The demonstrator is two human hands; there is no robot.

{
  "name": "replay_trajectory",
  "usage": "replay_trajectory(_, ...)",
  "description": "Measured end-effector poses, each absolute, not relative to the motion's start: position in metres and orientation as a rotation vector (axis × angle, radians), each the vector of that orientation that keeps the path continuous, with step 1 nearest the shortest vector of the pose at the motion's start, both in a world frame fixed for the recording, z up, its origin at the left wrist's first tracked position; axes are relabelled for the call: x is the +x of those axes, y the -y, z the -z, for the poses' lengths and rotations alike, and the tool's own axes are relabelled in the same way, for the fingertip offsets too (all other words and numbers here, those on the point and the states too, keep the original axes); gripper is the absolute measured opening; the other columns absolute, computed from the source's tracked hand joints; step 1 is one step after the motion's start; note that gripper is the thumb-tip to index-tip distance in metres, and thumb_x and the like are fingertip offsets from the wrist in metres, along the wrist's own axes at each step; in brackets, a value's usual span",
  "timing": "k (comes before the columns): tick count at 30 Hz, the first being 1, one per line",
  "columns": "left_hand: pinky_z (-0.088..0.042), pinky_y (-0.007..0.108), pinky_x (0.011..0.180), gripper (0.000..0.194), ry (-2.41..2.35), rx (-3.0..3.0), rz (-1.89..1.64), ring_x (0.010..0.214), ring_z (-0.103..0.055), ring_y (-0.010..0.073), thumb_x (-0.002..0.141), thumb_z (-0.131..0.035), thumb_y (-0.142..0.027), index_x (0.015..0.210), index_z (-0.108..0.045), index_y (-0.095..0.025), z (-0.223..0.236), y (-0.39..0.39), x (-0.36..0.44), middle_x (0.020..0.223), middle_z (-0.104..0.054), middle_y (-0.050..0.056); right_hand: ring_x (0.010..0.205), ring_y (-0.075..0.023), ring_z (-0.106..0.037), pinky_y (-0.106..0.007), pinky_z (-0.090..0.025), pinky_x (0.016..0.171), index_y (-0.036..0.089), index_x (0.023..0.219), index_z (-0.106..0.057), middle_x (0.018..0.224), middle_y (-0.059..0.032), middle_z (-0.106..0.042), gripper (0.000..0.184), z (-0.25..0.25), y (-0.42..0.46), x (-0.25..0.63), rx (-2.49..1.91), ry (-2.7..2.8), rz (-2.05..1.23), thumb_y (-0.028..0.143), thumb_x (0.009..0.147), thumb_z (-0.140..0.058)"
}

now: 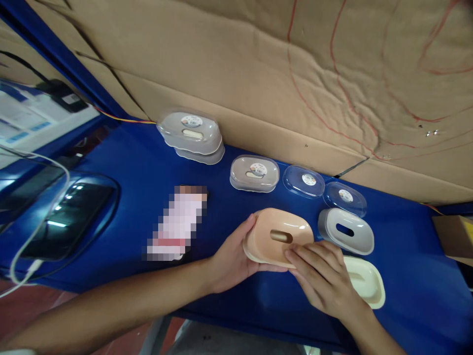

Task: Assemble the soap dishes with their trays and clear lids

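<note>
A peach oval soap dish [263,231] with a slot in its middle is held up in front of me, tilted. It looks nested in a paler lower part [252,252]. My left hand [236,251] grips it from the left, thumb on the side and fingers underneath. My right hand [321,276] has its fingers pressed together on the near right rim, the thumb below. Just beyond my right hand, a cream tray [375,283] rests partly hidden behind it. A grey-white oval dish [356,234] with a slot stands behind that tray.
Along the back of the blue table [129,167] sit two clear lids [295,183] [354,201], a lidded soap dish [236,175] and a lidded stack [166,130]. A pixelated phone-shaped object [175,227] lies left of my hands; a dark screen device [70,217] with cables lies farther left. Cardboard [221,64] lines the back.
</note>
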State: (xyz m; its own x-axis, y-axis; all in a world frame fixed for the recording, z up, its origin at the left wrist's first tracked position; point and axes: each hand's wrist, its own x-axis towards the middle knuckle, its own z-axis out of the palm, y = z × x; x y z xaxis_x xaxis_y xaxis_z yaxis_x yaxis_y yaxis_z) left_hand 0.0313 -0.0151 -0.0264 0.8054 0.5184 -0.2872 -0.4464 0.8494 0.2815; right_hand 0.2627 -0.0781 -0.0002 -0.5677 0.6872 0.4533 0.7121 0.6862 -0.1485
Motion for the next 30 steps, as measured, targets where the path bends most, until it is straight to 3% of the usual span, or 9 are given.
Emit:
replay_trajectory(5,-0.045,0.049,0.117,0.065,-0.302,0.263,-0.549,0.148,-0.054,0.0363,0.103,-0.051,-0.065,0.145,-0.068,-0.018,0.025,0.013,0.031,0.149,-0.069,0.014,0.105,-0.0211,-0.07,-0.041,-0.045,0.098,0.014,0.13,-0.07,0.113,-0.0063,-0.083,0.03,-0.001,0.077,0.264,-1.074,2.413,0.097,0.005,0.104,-0.059)
replay_trajectory(12,-0.037,0.048,0.124,0.075,-0.288,0.309,-0.573,0.153,-0.049,0.0351,0.096,-0.057,-0.075,0.146,-0.067,-0.021,0.028,0.014,0.029,0.156,-0.063,0.012,0.116,-0.0222,-0.067,-0.041,-0.044,0.102,0.016,0.136,-0.069,0.121,-0.0067,-0.081,0.037,-0.001,0.076,0.265,-1.067,2.478,0.073,0.004,0.106,-0.051)
replay_trajectory(15,-0.041,0.049,0.121,0.065,-0.297,0.307,-0.545,0.149,-0.053,0.0366,0.101,-0.059,-0.064,0.143,-0.069,-0.016,0.028,0.015,0.031,0.152,-0.066,0.015,0.111,-0.0223,-0.068,-0.041,-0.046,0.1,0.015,0.135,-0.068,0.12,-0.0088,-0.08,0.033,0.004,0.077,0.266,-1.084,2.456,-0.023,0.007,0.105,-0.057)
replay_trajectory(19,-0.043,0.049,0.119,0.052,-0.443,0.243,-0.574,0.144,-0.058,0.0369,0.101,-0.06,-0.049,0.138,-0.071,-0.014,0.026,0.018,0.035,0.144,-0.073,0.015,0.118,-0.0257,-0.069,-0.044,-0.052,0.101,0.019,0.145,-0.061,0.129,-0.0106,-0.076,0.038,0.006,0.07,0.281,-1.111,2.404,-0.172,0.025,0.108,-0.057)
replay_trajectory(22,-0.045,0.053,0.118,0.048,-0.508,0.204,-0.559,0.143,-0.059,0.0375,0.102,-0.062,-0.047,0.137,-0.071,-0.016,0.027,0.022,0.036,0.142,-0.074,0.014,0.126,-0.03,-0.068,-0.049,-0.052,0.106,0.025,0.152,-0.056,0.136,-0.0115,-0.073,0.044,-0.004,0.047,0.296,-1.345,2.263,-0.075,0.026,0.108,-0.053)
replay_trajectory(24,-0.043,0.054,0.119,0.049,-0.514,0.192,-0.539,0.142,-0.059,0.0375,0.102,-0.062,-0.048,0.138,-0.07,-0.016,0.03,0.024,0.035,0.14,-0.075,0.015,0.136,-0.0337,-0.063,-0.054,-0.05,0.111,0.026,0.156,-0.052,0.148,-0.0131,-0.067,0.047,-0.011,0.022,0.303,-1.546,2.249,0.041,0.029,0.109,-0.051)
replay_trajectory(27,-0.041,0.053,0.12,0.052,-0.499,0.193,-0.525,0.14,-0.062,0.0353,0.102,-0.061,-0.056,0.137,-0.07,-0.019,0.032,0.027,0.035,0.137,-0.077,0.013,0.149,-0.0414,-0.049,-0.063,-0.045,0.115,0.02,0.163,-0.04,0.167,-0.0197,-0.046,0.057,-0.011,-0.016,0.308,-1.857,2.256,0.127,0.042,0.11,-0.046)
replay_trajectory(30,-0.045,0.049,0.116,0.05,-0.525,0.228,-0.553,0.135,-0.065,0.0334,0.103,-0.057,-0.06,0.134,-0.072,-0.023,0.029,0.028,0.035,0.137,-0.077,0.01,0.155,-0.0448,-0.039,-0.065,-0.042,0.119,0.015,0.165,-0.035,0.171,-0.0237,-0.037,0.069,0.005,-0.041,0.308,-1.989,2.278,0.063,0.049,0.107,-0.05)
